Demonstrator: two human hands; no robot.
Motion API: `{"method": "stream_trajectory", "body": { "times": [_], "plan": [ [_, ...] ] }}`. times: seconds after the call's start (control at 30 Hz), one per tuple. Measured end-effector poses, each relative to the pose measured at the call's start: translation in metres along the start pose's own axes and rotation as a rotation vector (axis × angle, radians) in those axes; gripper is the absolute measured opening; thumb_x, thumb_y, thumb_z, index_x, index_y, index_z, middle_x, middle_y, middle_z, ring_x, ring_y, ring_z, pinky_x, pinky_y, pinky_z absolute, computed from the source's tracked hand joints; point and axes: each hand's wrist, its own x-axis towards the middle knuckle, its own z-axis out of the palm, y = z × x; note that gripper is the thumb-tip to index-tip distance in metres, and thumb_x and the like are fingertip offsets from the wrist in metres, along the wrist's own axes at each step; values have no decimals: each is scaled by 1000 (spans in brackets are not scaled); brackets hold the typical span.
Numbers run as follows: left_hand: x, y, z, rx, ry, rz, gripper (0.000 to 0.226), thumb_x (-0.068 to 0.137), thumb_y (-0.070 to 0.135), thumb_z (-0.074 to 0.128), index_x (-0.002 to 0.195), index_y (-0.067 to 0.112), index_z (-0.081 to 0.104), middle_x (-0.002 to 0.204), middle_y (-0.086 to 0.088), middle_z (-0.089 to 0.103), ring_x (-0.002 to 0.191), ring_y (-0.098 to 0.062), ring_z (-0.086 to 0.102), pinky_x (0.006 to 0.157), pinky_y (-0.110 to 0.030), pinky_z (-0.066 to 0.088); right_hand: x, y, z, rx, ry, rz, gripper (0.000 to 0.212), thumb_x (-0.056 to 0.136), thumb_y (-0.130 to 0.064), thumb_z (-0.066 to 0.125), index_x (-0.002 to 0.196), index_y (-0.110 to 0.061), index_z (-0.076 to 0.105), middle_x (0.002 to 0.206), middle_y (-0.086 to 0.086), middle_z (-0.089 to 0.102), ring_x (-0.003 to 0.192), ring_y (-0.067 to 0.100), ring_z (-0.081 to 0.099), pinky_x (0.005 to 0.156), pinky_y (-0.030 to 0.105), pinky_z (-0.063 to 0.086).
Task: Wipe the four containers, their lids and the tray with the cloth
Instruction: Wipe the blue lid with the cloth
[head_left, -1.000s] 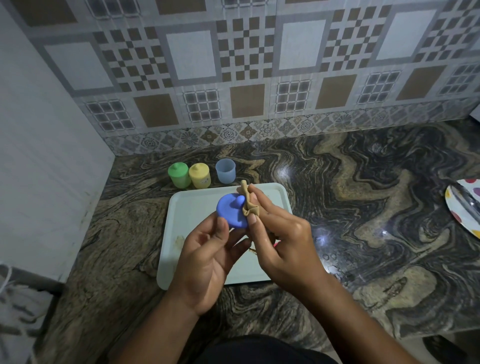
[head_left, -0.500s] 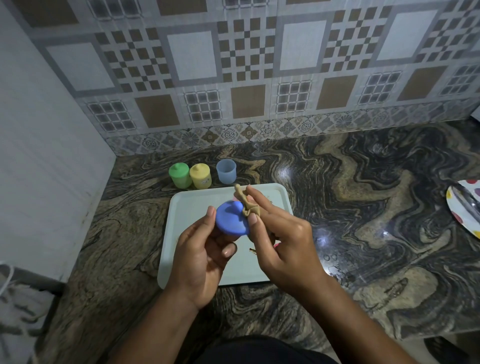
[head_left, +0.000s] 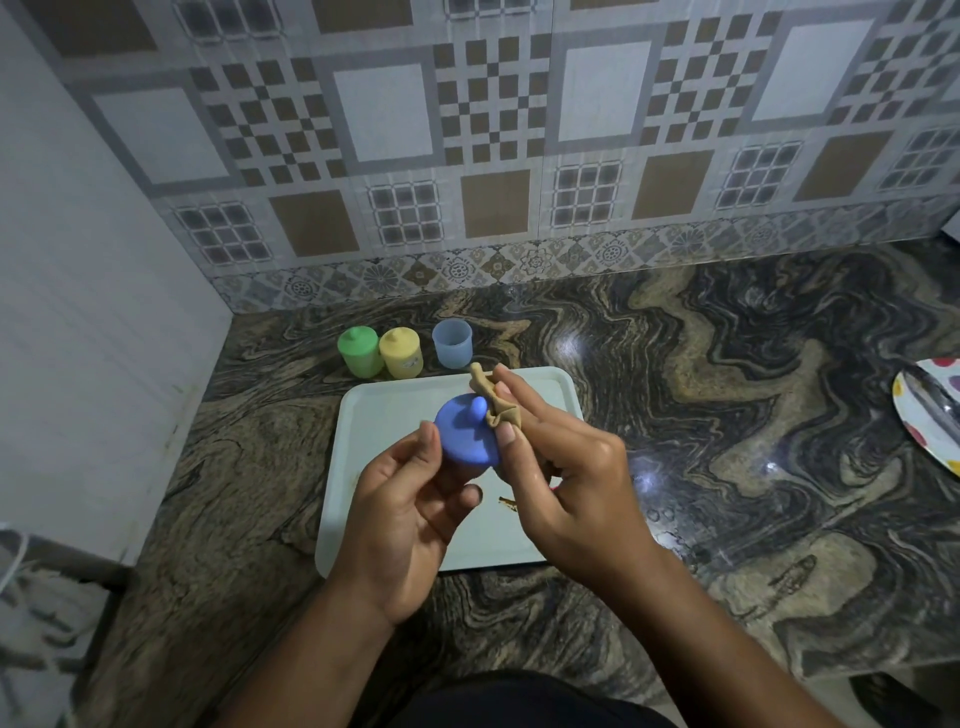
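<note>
Two hands meet above the tray (head_left: 374, 426), which lies on the tabletop (head_left: 727, 415). The left hand (head_left: 410, 514) holds a blue lid (head_left: 465, 441) with its knob up. Its fingers (head_left: 457, 493) curl beneath the lid and the thumb sits on the rim at 9 o'clock. The right hand (head_left: 566, 483) pinches a twisted tan cloth (head_left: 493, 408) between thumb and fingers, pressing it against the lid's knob at 2 o'clock. Past the tray's 12 o'clock edge stand a green container (head_left: 358, 353) and a yellow container (head_left: 400, 354), both lidded and touching. An open blue container (head_left: 452, 345) stands just beside them. A brown smear (head_left: 508, 502) marks the tray. A spotted plate (head_left: 930, 421) sits at 3 o'clock, well apart.
</note>
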Motion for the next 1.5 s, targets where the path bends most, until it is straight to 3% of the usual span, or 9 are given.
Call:
{"method": "stream_trajectory", "body": {
  "times": [0.17,0.37,0.47,0.7,0.9,1.1,1.2,1.37,1.5],
  "plan": [
    [-2,0,6,3,-25,33,43,98,31,44,122,2,65,125,-19,66,115,-27,66,86,-33,57,-2,2,3,17,-3,19,28,98,-4,58,122,2,72,137,10,64,139,11,51,100,43,57],
    [0,0,2,0,60,16,29,84,29,56,85,12,80,87,-10,75,71,-12,70,57,-24,56,6,8,-2,103,6,158,29,102,-12,53,108,5,75,133,6,69,139,9,52,106,40,53],
    [2,4,4,-29,85,9,29,83,29,58,90,10,78,95,-11,76,76,-13,73,57,-24,57,7,10,-7,213,39,253,33,104,-16,49,109,4,75,136,1,67,139,8,52,111,42,49],
    [1,6,6,-12,70,-11,37,86,38,54,100,13,77,100,-8,76,81,-11,73,60,-21,56,-1,-3,-1,96,-17,51,32,102,-13,52,109,9,74,135,7,67,140,16,52,107,38,52],
    [2,6,2,13,98,-46,42,84,40,57,104,7,73,90,-7,73,64,-8,64,51,-20,50,5,2,-2,9,-52,60,29,100,-9,56,122,-4,73,131,4,69,137,6,52,98,33,57],
    [0,4,4,61,-49,50,45,97,35,41,120,7,68,126,-14,67,117,-23,65,85,-34,56,2,0,3,31,-48,109,29,100,-9,56,123,-5,73,136,2,66,139,7,50,108,40,51],
    [-1,2,2,95,-65,81,32,94,19,54,121,10,68,122,-14,69,113,-23,66,83,-32,57,3,-3,4,-6,-37,24,31,99,-7,57,126,-3,71,139,5,63,140,9,50,103,39,54],
    [2,3,5,113,75,19,47,85,53,52,95,15,79,92,-7,74,73,-10,65,52,-18,47,1,-4,6,1,-50,-3,30,98,-3,59,125,-2,71,133,7,68,138,8,52,101,37,56],
    [2,3,-1,127,-40,96,59,85,58,55,121,13,69,126,-12,67,115,-22,65,84,-30,57,-1,-2,7,-21,-17,2,30,98,-3,58,124,-2,72,134,7,67,139,11,51,102,39,55]
  ]
}}
